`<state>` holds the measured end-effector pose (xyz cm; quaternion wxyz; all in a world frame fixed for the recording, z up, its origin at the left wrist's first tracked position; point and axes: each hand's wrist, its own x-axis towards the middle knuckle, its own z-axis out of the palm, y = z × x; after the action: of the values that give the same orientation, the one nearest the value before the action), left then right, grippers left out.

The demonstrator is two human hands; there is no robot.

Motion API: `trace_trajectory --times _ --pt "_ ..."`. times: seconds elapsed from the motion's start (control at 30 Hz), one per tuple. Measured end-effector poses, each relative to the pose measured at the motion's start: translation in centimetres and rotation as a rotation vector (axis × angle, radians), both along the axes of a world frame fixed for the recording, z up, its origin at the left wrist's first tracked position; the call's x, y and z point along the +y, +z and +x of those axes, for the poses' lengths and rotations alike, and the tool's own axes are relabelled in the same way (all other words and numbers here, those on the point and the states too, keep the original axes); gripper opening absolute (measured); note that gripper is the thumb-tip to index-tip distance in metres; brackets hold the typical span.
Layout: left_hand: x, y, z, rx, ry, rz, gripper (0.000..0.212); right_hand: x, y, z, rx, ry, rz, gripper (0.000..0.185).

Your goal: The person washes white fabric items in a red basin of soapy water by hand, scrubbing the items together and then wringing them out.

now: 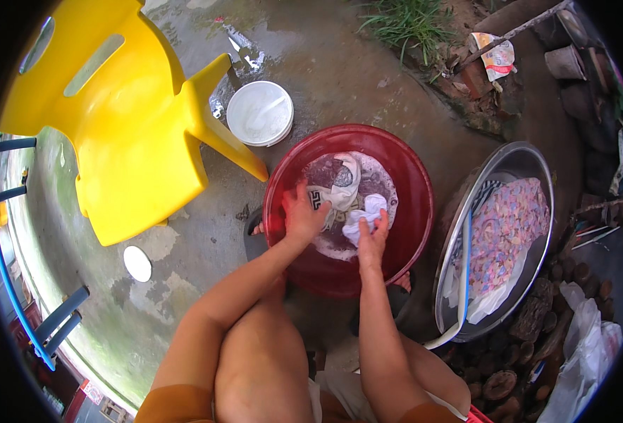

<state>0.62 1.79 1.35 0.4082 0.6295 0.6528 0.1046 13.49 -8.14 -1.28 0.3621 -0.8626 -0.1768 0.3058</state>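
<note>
A red plastic basin (414, 211) stands on the wet floor between my feet, with soapy water (377, 177) in it. My right hand (373, 238) grips a small wet white cloth (376, 203) inside the basin. My left hand (305, 212) is spread at the basin's left side, thumb beside a larger white cloth (349, 193) with a dark pattern that lies partly in the water. Whether its fingers touch that cloth is unclear.
A yellow plastic chair (126, 143) and a white tub (260, 113) stand left. A white lid (137, 263) lies on the concrete. Right, a metal basin (541, 158) holds flowered fabric (509, 227), with a hose (465, 280) over its rim. Firewood (533, 312) and plastic sheeting (581, 349) lie beyond.
</note>
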Motion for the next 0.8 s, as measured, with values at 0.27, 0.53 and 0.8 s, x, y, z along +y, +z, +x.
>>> trace_trajectory --times 0.27,0.53,0.8 --pt "-3.1 3.5 3.4 -0.731 -0.577 0.099 0.019 0.7 0.3 1.4 1.139 -0.334 0.345 0.041" --pt "2.0 -0.1 0.5 -0.184 -0.012 -0.101 0.029 5.6 4.6 -1.5 0.380 0.107 0.296 0.013" --pt "2.8 1.5 -1.5 -1.011 0.380 -0.755 0.022 4.1 4.6 1.9 -0.095 0.221 -0.019 0.047"
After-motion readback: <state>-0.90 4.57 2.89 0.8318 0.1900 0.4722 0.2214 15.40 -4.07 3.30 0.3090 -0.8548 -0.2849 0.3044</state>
